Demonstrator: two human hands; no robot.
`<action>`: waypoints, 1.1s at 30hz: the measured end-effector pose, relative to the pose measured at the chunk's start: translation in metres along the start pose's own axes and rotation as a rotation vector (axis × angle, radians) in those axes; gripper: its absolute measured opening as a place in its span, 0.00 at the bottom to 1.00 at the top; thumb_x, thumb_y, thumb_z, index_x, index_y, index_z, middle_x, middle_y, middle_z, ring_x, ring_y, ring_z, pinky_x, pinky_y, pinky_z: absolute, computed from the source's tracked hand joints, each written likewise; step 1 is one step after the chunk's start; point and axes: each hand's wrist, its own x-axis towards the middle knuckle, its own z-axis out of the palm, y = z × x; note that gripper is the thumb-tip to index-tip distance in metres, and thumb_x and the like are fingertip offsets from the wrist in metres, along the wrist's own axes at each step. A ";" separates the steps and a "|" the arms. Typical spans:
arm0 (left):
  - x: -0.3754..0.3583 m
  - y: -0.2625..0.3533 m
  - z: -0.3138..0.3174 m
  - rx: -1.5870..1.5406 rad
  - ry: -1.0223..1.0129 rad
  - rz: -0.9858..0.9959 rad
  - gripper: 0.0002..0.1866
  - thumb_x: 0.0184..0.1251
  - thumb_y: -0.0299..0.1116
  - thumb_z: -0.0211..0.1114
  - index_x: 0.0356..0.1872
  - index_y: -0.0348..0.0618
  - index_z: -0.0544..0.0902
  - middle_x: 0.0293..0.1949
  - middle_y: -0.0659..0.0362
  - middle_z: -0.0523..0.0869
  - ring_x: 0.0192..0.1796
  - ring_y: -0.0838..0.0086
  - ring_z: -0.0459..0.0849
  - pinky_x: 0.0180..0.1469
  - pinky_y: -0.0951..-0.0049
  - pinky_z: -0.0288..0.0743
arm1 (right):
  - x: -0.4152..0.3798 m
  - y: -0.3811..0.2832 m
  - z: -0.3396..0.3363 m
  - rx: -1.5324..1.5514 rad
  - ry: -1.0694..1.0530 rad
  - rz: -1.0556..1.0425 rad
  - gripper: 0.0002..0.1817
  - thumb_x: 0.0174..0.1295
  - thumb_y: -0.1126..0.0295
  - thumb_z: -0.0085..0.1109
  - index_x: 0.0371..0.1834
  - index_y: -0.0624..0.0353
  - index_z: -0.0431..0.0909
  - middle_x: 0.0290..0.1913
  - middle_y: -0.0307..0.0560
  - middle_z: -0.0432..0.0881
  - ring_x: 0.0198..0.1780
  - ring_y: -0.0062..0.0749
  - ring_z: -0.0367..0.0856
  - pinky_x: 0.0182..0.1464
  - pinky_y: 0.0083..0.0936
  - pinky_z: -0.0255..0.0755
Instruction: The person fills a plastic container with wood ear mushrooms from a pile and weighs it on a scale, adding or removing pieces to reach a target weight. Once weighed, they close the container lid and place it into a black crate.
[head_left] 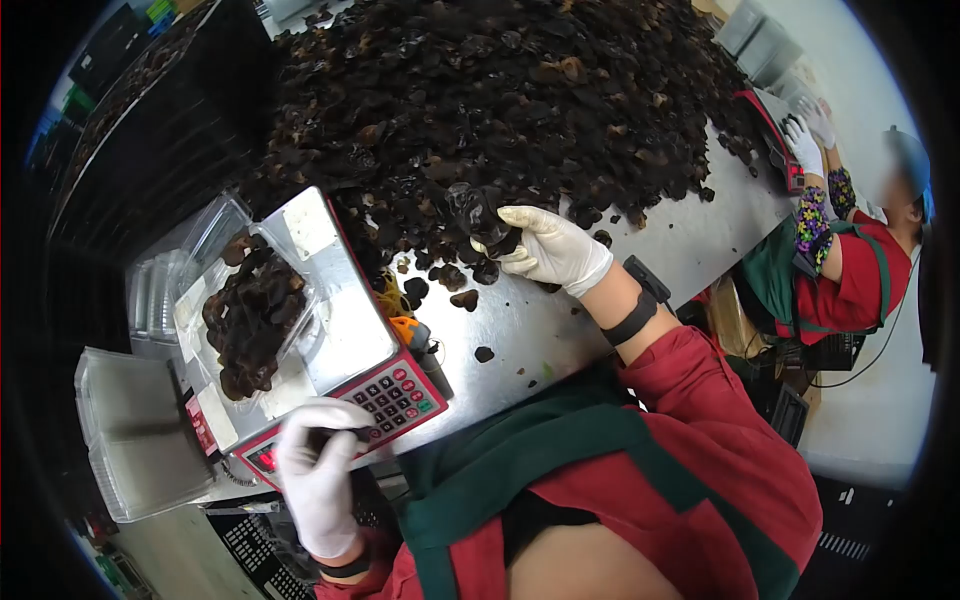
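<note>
My right hand point(560, 250), in a white glove, pinches a dark wood ear mushroom point(490, 215) at the near edge of a large heap. In front of the scale's keypad, my gloved left hand point(322, 475) has its fingers closed around a small dark wood ear piece point(345, 436), partly hidden. A red-framed digital scale point(345, 290) carries a clear plastic tray point(318, 300). Wood ear mushrooms point(252, 325) fill that tray. Behind, the heap of wood ear mushrooms point(500, 110) covers much of the metal table point(520, 340).
Stacked clear plastic boxes point(135, 430) stand left of the scale. An orange-and-grey tool point(410, 330) lies against its right side. Across the table's right end, a co-worker point(850, 250) in gloves works at another red scale point(775, 135). A tall dark crate point(170, 150) rises at the left.
</note>
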 end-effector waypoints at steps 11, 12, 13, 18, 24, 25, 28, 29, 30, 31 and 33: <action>0.067 0.014 -0.080 0.498 0.571 0.472 0.18 0.71 0.21 0.56 0.60 0.32 0.76 0.54 0.56 0.82 0.57 0.71 0.78 0.65 0.72 0.68 | 0.031 0.018 0.028 0.195 -0.204 0.126 0.21 0.75 0.60 0.49 0.56 0.71 0.74 0.42 0.55 0.81 0.25 0.17 0.69 0.20 0.10 0.63; 0.070 0.007 -0.082 0.560 0.483 0.438 0.19 0.71 0.22 0.57 0.62 0.33 0.75 0.56 0.55 0.82 0.60 0.69 0.78 0.67 0.70 0.66 | 0.032 0.019 0.031 0.163 -0.202 0.138 0.22 0.76 0.60 0.48 0.56 0.71 0.74 0.42 0.53 0.82 0.25 0.19 0.68 0.21 0.12 0.61; 0.071 0.001 -0.084 0.618 0.393 0.400 0.21 0.70 0.23 0.58 0.63 0.34 0.75 0.58 0.55 0.82 0.62 0.67 0.77 0.69 0.69 0.65 | 0.034 0.019 0.037 0.100 -0.207 0.140 0.20 0.75 0.61 0.48 0.56 0.70 0.75 0.41 0.51 0.82 0.25 0.19 0.69 0.22 0.13 0.61; 0.069 -0.004 -0.083 0.771 0.264 0.471 0.26 0.71 0.25 0.59 0.69 0.36 0.70 0.67 0.49 0.76 0.71 0.62 0.72 0.73 0.64 0.61 | 0.048 0.009 0.113 -0.638 -0.078 -0.031 0.15 0.71 0.64 0.55 0.50 0.65 0.80 0.34 0.37 0.81 0.27 0.15 0.71 0.29 0.15 0.65; 0.050 0.030 -0.100 0.497 0.491 0.409 0.25 0.72 0.25 0.59 0.70 0.38 0.71 0.67 0.51 0.76 0.70 0.65 0.73 0.72 0.65 0.64 | 0.090 0.021 0.188 -1.134 -0.104 -0.247 0.17 0.63 0.67 0.63 0.51 0.66 0.80 0.35 0.40 0.83 0.35 0.17 0.79 0.40 0.18 0.74; 0.049 0.033 -0.109 0.551 0.482 0.462 0.26 0.70 0.24 0.61 0.69 0.39 0.72 0.67 0.51 0.77 0.69 0.66 0.74 0.72 0.65 0.65 | 0.095 0.021 0.195 -1.200 -0.126 -0.263 0.17 0.63 0.66 0.64 0.50 0.66 0.81 0.36 0.45 0.85 0.36 0.20 0.81 0.41 0.20 0.75; 0.045 0.046 -0.115 0.616 0.473 0.427 0.31 0.64 0.25 0.66 0.70 0.41 0.71 0.67 0.53 0.77 0.70 0.67 0.74 0.73 0.64 0.63 | 0.120 0.034 0.199 -1.430 -0.164 -0.509 0.19 0.59 0.63 0.67 0.49 0.65 0.82 0.38 0.55 0.86 0.37 0.32 0.86 0.42 0.26 0.78; 0.046 0.048 -0.116 0.626 0.485 0.408 0.31 0.64 0.25 0.66 0.70 0.41 0.71 0.67 0.53 0.77 0.70 0.67 0.74 0.73 0.64 0.63 | 0.127 0.037 0.200 -1.512 -0.223 -0.532 0.21 0.59 0.60 0.66 0.49 0.64 0.83 0.42 0.54 0.86 0.43 0.39 0.86 0.48 0.32 0.77; 0.049 0.049 -0.118 0.710 0.371 0.461 0.35 0.60 0.28 0.70 0.71 0.42 0.71 0.68 0.53 0.76 0.71 0.65 0.72 0.74 0.62 0.61 | 0.140 0.046 0.192 -1.685 -0.278 -0.656 0.21 0.59 0.58 0.66 0.49 0.62 0.83 0.43 0.52 0.86 0.47 0.41 0.84 0.52 0.35 0.75; 0.052 0.049 -0.118 0.789 0.250 0.515 0.38 0.57 0.31 0.74 0.71 0.42 0.70 0.69 0.52 0.75 0.72 0.63 0.71 0.75 0.61 0.60 | 0.150 0.056 0.186 -1.856 -0.331 -0.789 0.22 0.59 0.55 0.65 0.49 0.60 0.84 0.44 0.49 0.85 0.50 0.43 0.82 0.55 0.38 0.73; 0.063 0.043 -0.112 0.837 0.053 0.534 0.47 0.48 0.37 0.80 0.73 0.42 0.67 0.71 0.50 0.71 0.75 0.58 0.67 0.76 0.59 0.58 | 0.156 0.065 0.179 -1.974 -0.352 -0.694 0.23 0.58 0.52 0.65 0.50 0.56 0.85 0.47 0.46 0.83 0.55 0.43 0.77 0.59 0.42 0.70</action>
